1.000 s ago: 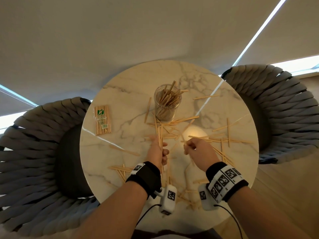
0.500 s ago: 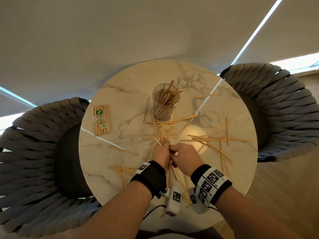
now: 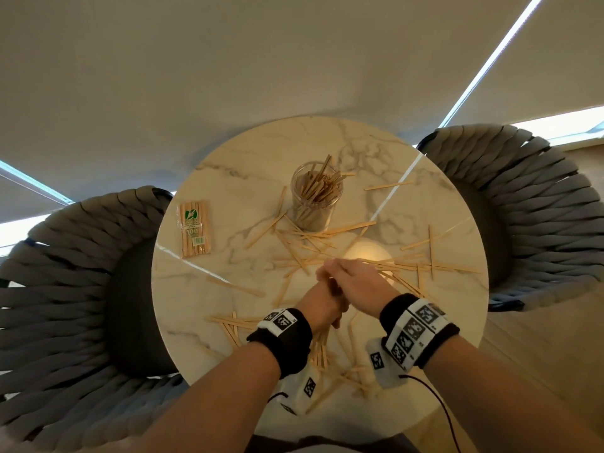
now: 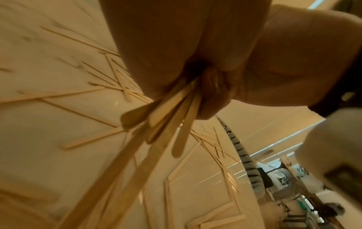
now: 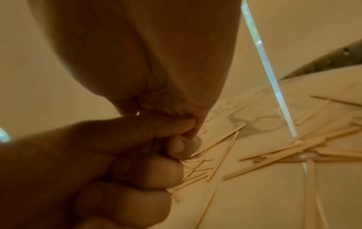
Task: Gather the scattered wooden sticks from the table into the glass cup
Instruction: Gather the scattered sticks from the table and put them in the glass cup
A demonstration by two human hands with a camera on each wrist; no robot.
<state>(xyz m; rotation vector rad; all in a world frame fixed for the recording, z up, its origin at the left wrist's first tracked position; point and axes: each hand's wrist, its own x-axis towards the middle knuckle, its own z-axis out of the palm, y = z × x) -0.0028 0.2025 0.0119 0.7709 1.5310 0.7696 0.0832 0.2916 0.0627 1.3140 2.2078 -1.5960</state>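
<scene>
Wooden sticks (image 4: 156, 117) bunched in left hand's (image 3: 322, 304) curled fist, well short of the glass cup (image 3: 315, 199). Right hand (image 3: 354, 284) pinches the bundle top, touching left. Square the ends before lifting cupward; many loose sticks (image 3: 425, 266) lie right of cup.

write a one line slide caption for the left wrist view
Left hand grips a bundle of wooden sticks above the marble table strewn with more.

Round marble table (image 3: 202, 289), two woven grey chairs (image 3: 65, 273).
</scene>
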